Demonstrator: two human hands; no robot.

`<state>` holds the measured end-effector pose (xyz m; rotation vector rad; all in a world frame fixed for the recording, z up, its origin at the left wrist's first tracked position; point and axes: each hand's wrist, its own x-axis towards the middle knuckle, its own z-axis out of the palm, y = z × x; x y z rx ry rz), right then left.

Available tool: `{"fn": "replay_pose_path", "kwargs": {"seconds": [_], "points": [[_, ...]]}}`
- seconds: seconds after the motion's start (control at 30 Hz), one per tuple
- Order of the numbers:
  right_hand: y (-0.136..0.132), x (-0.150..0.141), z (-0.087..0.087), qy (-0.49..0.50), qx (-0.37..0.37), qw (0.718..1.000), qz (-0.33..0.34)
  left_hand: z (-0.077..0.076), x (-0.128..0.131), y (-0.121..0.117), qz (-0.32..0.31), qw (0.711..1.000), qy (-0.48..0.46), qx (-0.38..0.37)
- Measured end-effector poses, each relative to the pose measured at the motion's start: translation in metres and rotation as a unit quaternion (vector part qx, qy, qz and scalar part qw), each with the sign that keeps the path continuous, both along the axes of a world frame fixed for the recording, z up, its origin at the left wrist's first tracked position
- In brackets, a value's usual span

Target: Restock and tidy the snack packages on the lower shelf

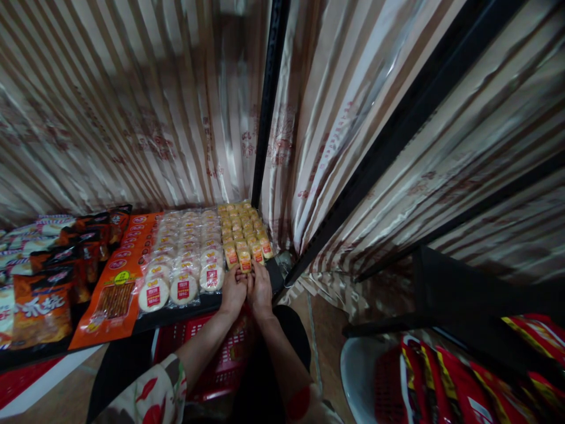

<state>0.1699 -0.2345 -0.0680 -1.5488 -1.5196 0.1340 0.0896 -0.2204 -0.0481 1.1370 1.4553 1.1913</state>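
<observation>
At the right end of a black shelf, my left hand (233, 290) and my right hand (260, 288) are close together with fingers bent around a small yellow snack packet (245, 260) with a red label. It sits at the front of several rows of matching yellow packets (241, 225). Both hands look closed on its lower edge; the fingertips are partly hidden. Just left of my hands stand rows of round white rice crackers (184, 287) in clear wrappers with red labels. An orange bag of stick snacks (117, 288) lies flat beside them.
Orange-and-black snack bags (42, 309) fill the shelf's left part. A red plastic basket (216, 383) is below the shelf, between my arms. Black metal posts (326, 218) rise before striped curtains (176, 106). Red snack bags (463, 383) sit low at the right, near a pale tub (355, 371).
</observation>
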Motion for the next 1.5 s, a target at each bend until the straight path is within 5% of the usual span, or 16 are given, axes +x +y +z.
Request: {"fn": "replay_pose_path", "kwargs": {"seconds": [0.33,0.53,0.93,1.5], "points": [[-0.009,0.001,0.002,-0.025,0.018,0.999,0.018,-0.004,0.001,0.002,0.003,1.0,-0.003,0.004],[-0.008,0.009,0.007,-0.037,0.027,0.998,-0.052,-0.009,-0.001,0.0,0.003,1.0,0.011,0.027],[-0.001,0.012,-0.009,-0.034,0.028,0.999,-0.008,-0.009,-0.002,-0.004,-0.007,0.998,0.032,0.051],[-0.005,0.015,-0.005,-0.036,0.029,0.999,0.008,-0.016,-0.005,-0.01,-0.012,0.996,0.056,0.071]]}}
